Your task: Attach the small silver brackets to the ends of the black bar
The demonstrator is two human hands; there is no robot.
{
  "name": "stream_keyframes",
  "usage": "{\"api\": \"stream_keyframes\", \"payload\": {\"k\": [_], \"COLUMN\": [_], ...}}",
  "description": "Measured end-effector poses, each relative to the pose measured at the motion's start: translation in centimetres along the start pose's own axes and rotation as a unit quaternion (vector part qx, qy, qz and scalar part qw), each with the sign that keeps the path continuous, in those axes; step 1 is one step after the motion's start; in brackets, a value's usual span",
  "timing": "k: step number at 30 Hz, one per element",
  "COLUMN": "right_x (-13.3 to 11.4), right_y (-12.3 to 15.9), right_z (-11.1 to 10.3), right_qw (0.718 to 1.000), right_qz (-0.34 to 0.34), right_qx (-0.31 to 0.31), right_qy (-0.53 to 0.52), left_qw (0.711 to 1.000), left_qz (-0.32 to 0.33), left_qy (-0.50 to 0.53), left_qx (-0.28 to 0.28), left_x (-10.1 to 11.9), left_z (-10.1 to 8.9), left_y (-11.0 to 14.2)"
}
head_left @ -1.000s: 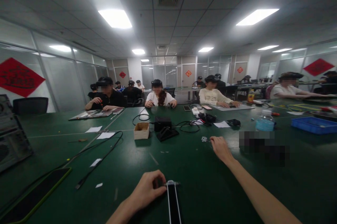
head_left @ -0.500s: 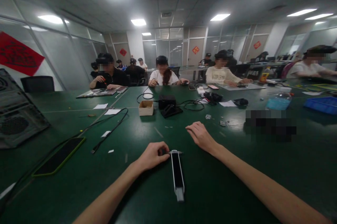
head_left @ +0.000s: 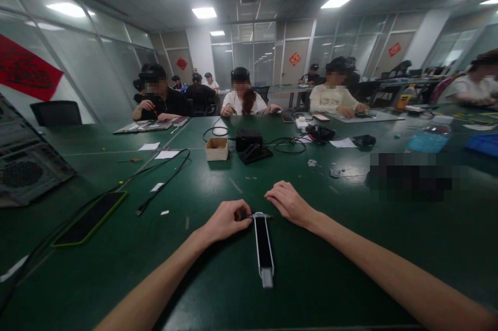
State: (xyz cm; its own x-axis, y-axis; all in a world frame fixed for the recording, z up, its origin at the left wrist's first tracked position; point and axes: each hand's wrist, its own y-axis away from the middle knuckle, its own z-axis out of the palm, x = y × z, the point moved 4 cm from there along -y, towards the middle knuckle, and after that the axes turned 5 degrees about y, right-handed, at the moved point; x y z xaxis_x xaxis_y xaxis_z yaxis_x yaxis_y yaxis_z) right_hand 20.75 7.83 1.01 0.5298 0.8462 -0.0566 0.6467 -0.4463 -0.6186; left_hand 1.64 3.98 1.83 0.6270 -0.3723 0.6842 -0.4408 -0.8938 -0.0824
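A long, narrow device with a white frame and black middle (head_left: 264, 245) lies on the green table, its grey block end towards me. A thin metal rod (head_left: 266, 216) crosses its far end. My left hand (head_left: 229, 220) is closed, thumb and fingertips pinched at the rod's left end. What its curled fingers cover is hidden. My right hand (head_left: 290, 202) is just beyond and right of the device, fingers stretched out to the left. It holds nothing that I can see, and a small gap separates it from the rod.
To the left lie a phone with a green edge (head_left: 91, 218) and a black cable (head_left: 167, 183). A small box (head_left: 217, 149) and a black device (head_left: 249, 141) stand ahead. Small metal parts (head_left: 336, 173) lie to the right. Several people sit across the table.
My right hand has come a little closer to the rod, moving left. My left hand keeps its pinch at the rod's end. The whole view has shifted slightly with my head.
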Motion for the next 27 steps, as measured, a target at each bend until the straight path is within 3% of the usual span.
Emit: {"api": "stream_keyframes", "payload": {"k": [17, 23, 27], "right_x": [0.4, 0.4, -1.5], "right_y": [0.2, 0.0, -0.6], "right_z": [0.2, -0.3, -1.3], "right_qw": [0.997, 0.993, 0.987], "right_qz": [0.039, 0.070, 0.084], "right_qx": [0.053, 0.042, 0.025], "right_qy": [-0.047, -0.084, -0.131], "left_qw": [1.000, 0.995, 0.990], "left_qz": [-0.003, 0.015, 0.054], "left_qy": [0.012, 0.021, 0.011], "left_qx": [0.008, 0.096, 0.131], "left_x": [0.1, -0.5, 0.2], "left_z": [-0.9, -1.5, -1.1], "left_y": [0.3, 0.1, 0.4]}}
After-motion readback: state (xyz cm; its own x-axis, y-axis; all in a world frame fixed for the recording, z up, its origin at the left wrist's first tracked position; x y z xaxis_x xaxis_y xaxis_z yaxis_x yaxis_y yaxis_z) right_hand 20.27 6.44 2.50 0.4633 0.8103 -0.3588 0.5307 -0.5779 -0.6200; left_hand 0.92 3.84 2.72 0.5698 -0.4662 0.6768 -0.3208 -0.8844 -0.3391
